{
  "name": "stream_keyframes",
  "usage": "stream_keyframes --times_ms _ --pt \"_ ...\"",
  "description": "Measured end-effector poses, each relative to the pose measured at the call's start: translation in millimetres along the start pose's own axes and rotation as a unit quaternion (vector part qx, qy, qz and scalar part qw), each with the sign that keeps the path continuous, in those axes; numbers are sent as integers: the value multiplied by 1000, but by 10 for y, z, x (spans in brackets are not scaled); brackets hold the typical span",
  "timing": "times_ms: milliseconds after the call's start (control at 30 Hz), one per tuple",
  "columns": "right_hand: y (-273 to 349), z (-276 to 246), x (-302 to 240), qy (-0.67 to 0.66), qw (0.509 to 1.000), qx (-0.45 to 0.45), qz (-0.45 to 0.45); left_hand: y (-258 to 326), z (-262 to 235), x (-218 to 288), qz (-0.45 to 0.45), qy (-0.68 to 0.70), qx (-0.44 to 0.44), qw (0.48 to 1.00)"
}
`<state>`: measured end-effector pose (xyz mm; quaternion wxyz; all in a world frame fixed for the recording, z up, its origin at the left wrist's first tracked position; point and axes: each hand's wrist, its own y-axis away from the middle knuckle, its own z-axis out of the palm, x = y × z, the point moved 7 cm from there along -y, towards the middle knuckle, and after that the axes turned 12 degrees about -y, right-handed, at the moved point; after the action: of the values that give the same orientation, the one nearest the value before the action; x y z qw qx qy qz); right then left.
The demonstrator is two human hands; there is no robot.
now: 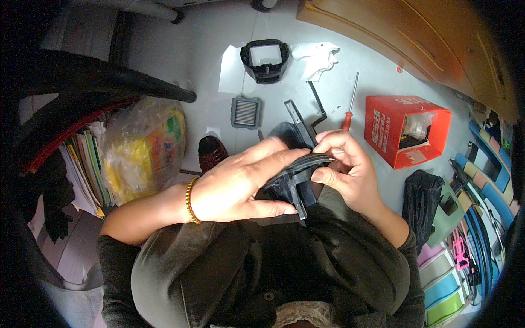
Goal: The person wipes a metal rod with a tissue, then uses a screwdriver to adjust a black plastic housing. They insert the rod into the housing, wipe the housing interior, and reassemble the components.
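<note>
A black plastic part with a ribbed, rounded upper edge and a narrow tab at its lower end is held above my lap. Wrapped around its left side, my left hand has its fingers over the top and its thumb underneath. My right hand pinches the right edge of the part between thumb and fingers. Just beyond my hands are a slotted black strip and a thin bent black piece; whether they join the held part is hidden. A screwdriver with a red handle lies near my right hand.
On the floor ahead lie a grey-framed pleated filter, a black housing and crumpled white tissue. A red box stands right, beside a black bag. Left are a stuffed plastic bag and upright papers.
</note>
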<state>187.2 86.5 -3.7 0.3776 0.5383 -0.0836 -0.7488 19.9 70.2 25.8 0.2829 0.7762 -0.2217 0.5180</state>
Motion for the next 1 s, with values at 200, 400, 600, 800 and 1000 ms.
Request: stream_keyframes --times_ms 200,400,600,800,1000 --pt "-31 -115 101 18 998 -15 66 77 281 -256 -177 409 -42 894" --pt "5 -115 102 -5 989 -33 145 163 385 -458 -232 548 -44 803" --pt "7 -117 114 -24 989 1 148 147 318 -377 -217 631 -6 745" --pt "27 -138 198 -38 988 -10 147 63 267 -212 -185 538 -43 821" --pt "-17 -109 -58 96 995 -16 17 52 163 -161 -162 411 6 897"
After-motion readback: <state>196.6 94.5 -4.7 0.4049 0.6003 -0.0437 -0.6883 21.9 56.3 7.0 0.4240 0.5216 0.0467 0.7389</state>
